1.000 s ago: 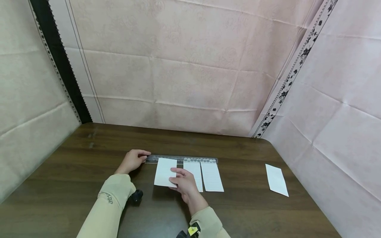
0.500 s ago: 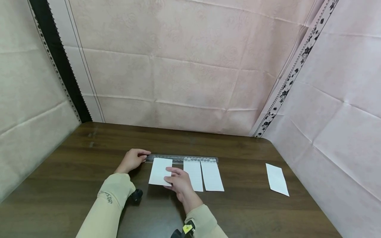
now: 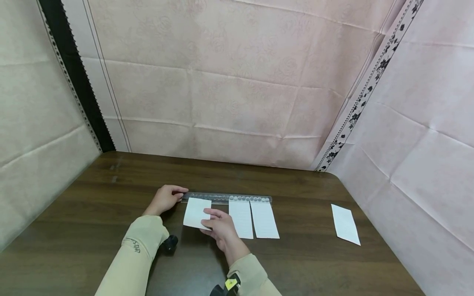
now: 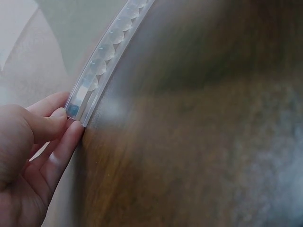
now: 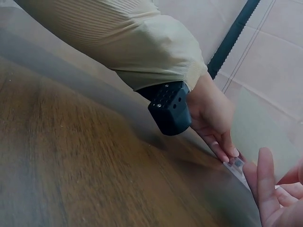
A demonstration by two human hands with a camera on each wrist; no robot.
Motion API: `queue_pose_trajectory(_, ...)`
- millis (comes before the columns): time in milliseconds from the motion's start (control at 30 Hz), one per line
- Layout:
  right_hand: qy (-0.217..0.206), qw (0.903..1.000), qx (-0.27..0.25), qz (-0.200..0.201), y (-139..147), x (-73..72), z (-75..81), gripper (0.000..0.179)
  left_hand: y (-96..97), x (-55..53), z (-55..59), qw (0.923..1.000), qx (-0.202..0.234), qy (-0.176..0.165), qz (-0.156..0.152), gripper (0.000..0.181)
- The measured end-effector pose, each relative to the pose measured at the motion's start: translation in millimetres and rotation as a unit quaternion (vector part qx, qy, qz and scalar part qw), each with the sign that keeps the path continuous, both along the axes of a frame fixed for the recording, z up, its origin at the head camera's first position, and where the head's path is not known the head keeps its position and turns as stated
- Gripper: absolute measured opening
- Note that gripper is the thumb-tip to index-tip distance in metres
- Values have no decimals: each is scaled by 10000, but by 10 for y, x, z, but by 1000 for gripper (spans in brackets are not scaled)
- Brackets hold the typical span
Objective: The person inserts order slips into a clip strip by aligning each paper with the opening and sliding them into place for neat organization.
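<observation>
A long clear plastic strip with a row of round, scalloped tabs lies across the table. My left hand pinches its left end between thumb and fingers; the left wrist view shows the fingertips on the end of the strip. My right hand holds a white card by its right edge, its top edge overlapping the strip in the head view. Two more white cards, a left one and a right one, hang down from the strip's right part, their tops under the round tabs.
Another white card lies apart on the right side of the brown wooden table. Pale cloth hangs behind the table and along both sides. A dark wrist camera sits by the left cuff.
My right hand has carried the white card left along the strip, and the card's face now leans a little more. My left hand stays at the strip's end.
</observation>
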State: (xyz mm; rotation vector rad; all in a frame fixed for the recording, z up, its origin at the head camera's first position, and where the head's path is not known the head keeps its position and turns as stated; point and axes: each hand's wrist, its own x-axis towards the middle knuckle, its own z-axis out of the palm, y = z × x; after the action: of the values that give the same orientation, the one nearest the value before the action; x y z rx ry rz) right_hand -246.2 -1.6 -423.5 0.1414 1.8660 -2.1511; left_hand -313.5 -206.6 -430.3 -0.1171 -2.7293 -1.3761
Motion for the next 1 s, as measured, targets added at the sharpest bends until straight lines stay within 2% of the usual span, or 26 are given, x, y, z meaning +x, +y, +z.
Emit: queue_pose_trajectory(1000,-197,9997,35,157,-130,-75,-15,30,26,42,17,9999,69,-40,84,23)
